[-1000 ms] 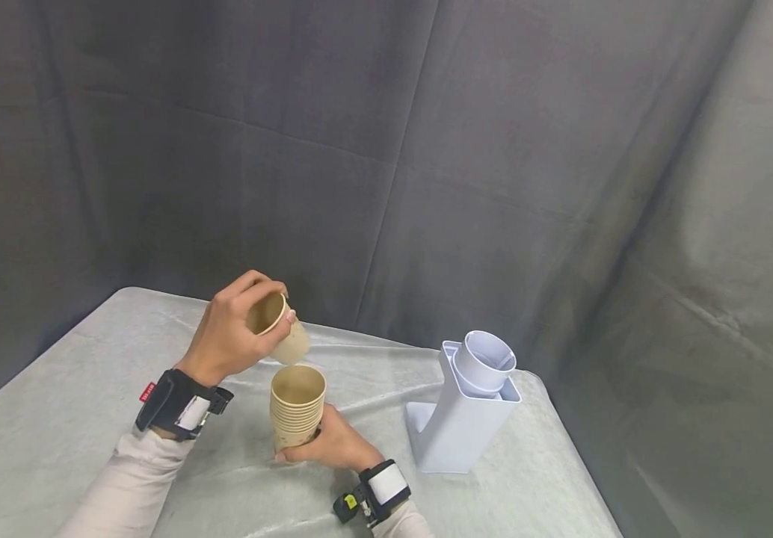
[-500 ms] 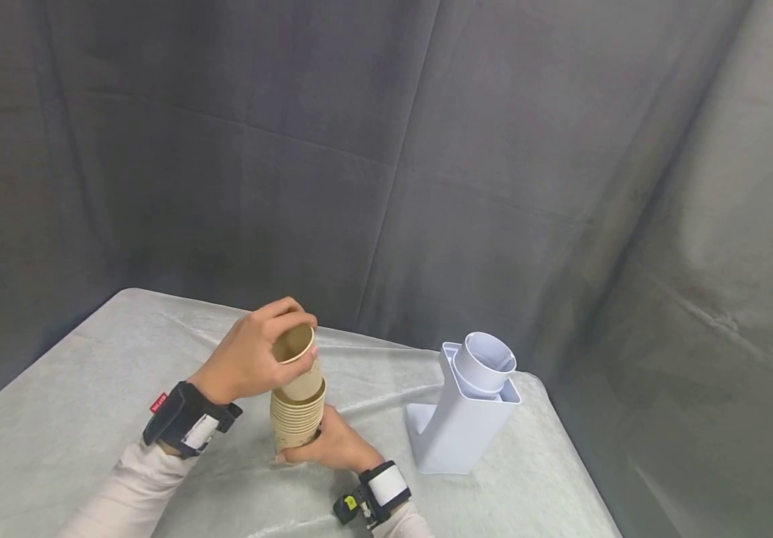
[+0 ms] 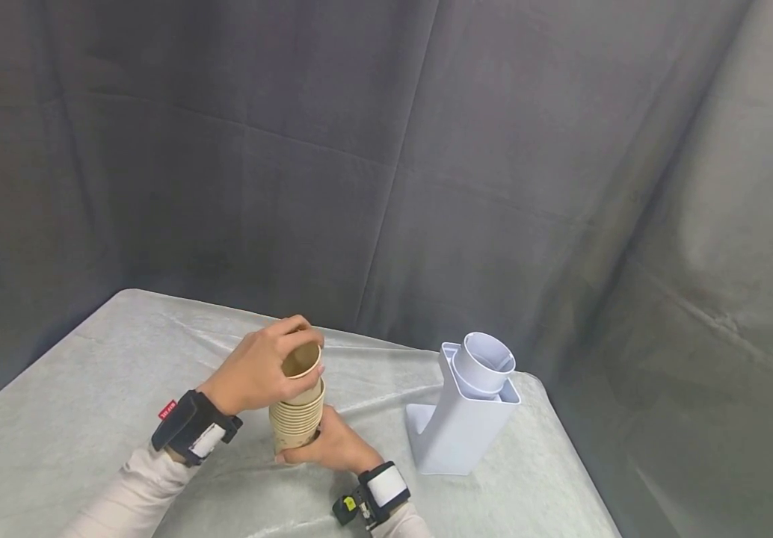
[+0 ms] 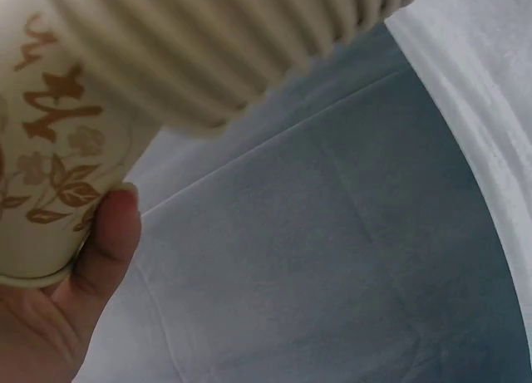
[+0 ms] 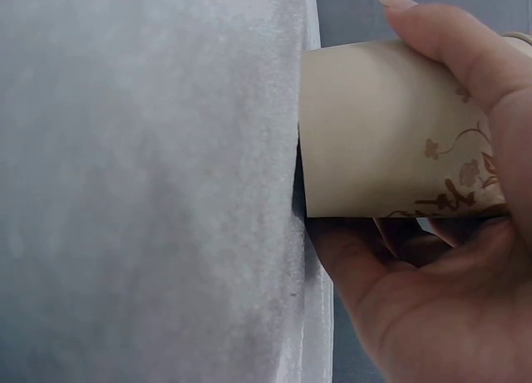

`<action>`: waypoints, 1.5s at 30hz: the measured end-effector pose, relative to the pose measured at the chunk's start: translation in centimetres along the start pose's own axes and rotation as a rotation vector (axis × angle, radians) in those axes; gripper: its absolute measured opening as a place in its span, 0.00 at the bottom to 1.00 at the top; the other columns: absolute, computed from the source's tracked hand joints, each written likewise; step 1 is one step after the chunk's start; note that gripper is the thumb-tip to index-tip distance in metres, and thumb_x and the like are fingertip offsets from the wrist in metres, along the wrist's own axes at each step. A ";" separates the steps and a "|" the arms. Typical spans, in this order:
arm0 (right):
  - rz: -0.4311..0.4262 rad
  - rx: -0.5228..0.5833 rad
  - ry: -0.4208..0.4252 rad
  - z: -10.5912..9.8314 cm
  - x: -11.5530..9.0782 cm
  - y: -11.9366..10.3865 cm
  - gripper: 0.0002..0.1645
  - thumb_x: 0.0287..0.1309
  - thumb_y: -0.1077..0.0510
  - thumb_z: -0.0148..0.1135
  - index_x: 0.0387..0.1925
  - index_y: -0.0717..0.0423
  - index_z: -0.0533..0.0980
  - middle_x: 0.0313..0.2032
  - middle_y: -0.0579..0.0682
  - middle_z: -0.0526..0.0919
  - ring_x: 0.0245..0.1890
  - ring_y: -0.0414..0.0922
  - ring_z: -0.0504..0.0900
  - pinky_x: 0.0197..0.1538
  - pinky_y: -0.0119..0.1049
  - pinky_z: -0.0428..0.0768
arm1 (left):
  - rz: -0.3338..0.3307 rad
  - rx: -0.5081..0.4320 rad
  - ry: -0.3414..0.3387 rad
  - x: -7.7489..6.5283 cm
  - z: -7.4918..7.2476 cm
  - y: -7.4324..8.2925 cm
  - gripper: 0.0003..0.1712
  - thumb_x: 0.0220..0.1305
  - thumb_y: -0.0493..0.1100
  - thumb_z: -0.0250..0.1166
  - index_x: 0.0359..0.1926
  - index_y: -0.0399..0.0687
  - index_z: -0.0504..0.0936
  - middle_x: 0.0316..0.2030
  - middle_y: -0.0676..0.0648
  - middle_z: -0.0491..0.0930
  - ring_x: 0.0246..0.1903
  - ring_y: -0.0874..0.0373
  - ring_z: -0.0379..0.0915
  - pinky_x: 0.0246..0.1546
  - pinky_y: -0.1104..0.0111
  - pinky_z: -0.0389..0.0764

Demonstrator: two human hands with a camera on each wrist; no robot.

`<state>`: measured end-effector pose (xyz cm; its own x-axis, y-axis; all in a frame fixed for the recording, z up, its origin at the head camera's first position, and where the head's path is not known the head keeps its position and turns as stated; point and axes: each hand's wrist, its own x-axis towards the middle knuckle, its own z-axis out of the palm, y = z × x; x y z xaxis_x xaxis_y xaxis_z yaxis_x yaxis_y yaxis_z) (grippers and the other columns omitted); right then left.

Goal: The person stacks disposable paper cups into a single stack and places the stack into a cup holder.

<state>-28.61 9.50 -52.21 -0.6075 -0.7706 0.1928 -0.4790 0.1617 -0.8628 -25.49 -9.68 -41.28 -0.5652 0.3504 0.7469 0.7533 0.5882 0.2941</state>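
A stack of beige paper cups [image 3: 294,424] stands upright on the table, its rims showing as ridges in the left wrist view. My right hand [image 3: 336,445] holds it low down, thumb on one side and fingers on the other; brown flower and letter prints [image 5: 453,198] show on the cup wall. Above, my left hand [image 3: 255,370] grips a single paper cup [image 3: 302,390] by its rim, with fingers over the far side and thumb on the near side. That cup is slightly tilted, its lower part inside the top of the stack.
To the right stands a white plastic holder [image 3: 463,433] with a round tube [image 3: 486,362] leaning in its top. A pale cloth covers the table [image 3: 124,351]. Dark grey curtains [image 3: 279,187] hang behind and at the right.
My left hand has brought the paper cup right and down, from beside the stack into its top, and the cup is now more upright. The right hand and stack have stayed put.
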 end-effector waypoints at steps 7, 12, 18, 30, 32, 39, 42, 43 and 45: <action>0.007 -0.014 0.007 -0.1 -0.1 0.0 0.35 0.48 0.65 0.78 0.57 0.53 0.72 0.48 0.47 0.82 0.45 0.35 0.82 0.53 0.34 0.81 | -0.004 0.021 -0.016 -0.3 1.1 -0.1 0.14 0.57 0.51 0.71 0.44 0.55 0.84 0.41 0.58 0.78 0.37 0.62 0.79 0.34 0.65 0.82; 0.031 -0.030 0.018 -0.2 -0.2 0.1 0.33 0.48 0.65 0.78 0.56 0.53 0.73 0.46 0.46 0.82 0.43 0.34 0.82 0.50 0.33 0.82 | 0.013 0.003 -0.052 -0.5 2.0 -0.3 0.15 0.57 0.49 0.71 0.44 0.53 0.82 0.43 0.56 0.77 0.38 0.61 0.78 0.34 0.66 0.82; 0.051 -0.033 0.020 -0.2 -0.2 0.0 0.32 0.48 0.64 0.78 0.55 0.53 0.74 0.46 0.45 0.82 0.42 0.34 0.82 0.49 0.33 0.82 | 0.022 -0.007 -0.063 -0.9 2.8 -0.6 0.14 0.56 0.47 0.72 0.43 0.52 0.82 0.42 0.54 0.76 0.39 0.62 0.76 0.35 0.67 0.83; 0.047 -0.036 0.035 0.5 0.4 0.1 0.33 0.46 0.66 0.79 0.55 0.53 0.75 0.46 0.46 0.84 0.43 0.33 0.82 0.53 0.32 0.80 | 0.001 0.007 -0.112 -2.3 3.6 -1.3 0.13 0.56 0.49 0.71 0.41 0.53 0.81 0.42 0.55 0.77 0.43 0.62 0.75 0.41 0.64 0.82; 0.038 -0.033 0.034 0.5 0.5 0.1 0.34 0.46 0.66 0.79 0.56 0.53 0.74 0.47 0.46 0.84 0.43 0.33 0.83 0.54 0.32 0.80 | -0.003 -0.001 -0.109 -2.5 3.7 -1.4 0.13 0.56 0.48 0.71 0.41 0.53 0.81 0.41 0.56 0.77 0.42 0.62 0.75 0.41 0.64 0.82; 0.056 -0.033 0.043 0.5 0.9 -0.2 0.35 0.46 0.66 0.80 0.56 0.53 0.75 0.46 0.45 0.83 0.43 0.33 0.82 0.54 0.31 0.79 | -0.016 -0.050 -0.074 -2.7 3.9 -2.0 0.13 0.56 0.48 0.73 0.42 0.54 0.82 0.42 0.57 0.77 0.43 0.61 0.76 0.41 0.62 0.82; 0.059 -0.051 0.039 0.5 1.0 -0.1 0.32 0.46 0.64 0.80 0.54 0.54 0.76 0.45 0.45 0.84 0.42 0.33 0.83 0.51 0.31 0.80 | -0.049 -0.071 -0.059 -3.0 4.0 -2.4 0.13 0.58 0.49 0.72 0.43 0.55 0.82 0.43 0.57 0.78 0.44 0.60 0.77 0.42 0.60 0.82; 0.057 -0.060 0.041 0.5 1.1 0.0 0.31 0.46 0.64 0.80 0.53 0.54 0.76 0.44 0.45 0.84 0.41 0.33 0.83 0.50 0.30 0.81 | -0.064 -0.082 -0.048 -3.1 4.1 -2.5 0.13 0.59 0.49 0.71 0.44 0.54 0.82 0.43 0.57 0.79 0.44 0.60 0.77 0.44 0.59 0.82; 0.062 -0.067 0.045 0.6 1.1 0.1 0.30 0.46 0.63 0.80 0.52 0.55 0.77 0.42 0.45 0.85 0.39 0.33 0.83 0.47 0.30 0.82 | -0.107 -0.123 -0.014 -3.3 4.4 -2.7 0.12 0.63 0.47 0.69 0.46 0.52 0.82 0.44 0.54 0.80 0.47 0.57 0.79 0.48 0.56 0.81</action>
<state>-28.95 8.28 -52.40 -0.6644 -0.7295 0.1624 -0.4801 0.2500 -0.8408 -27.08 -9.24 -47.17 -0.6486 0.3013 0.6990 0.7234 0.5295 0.4431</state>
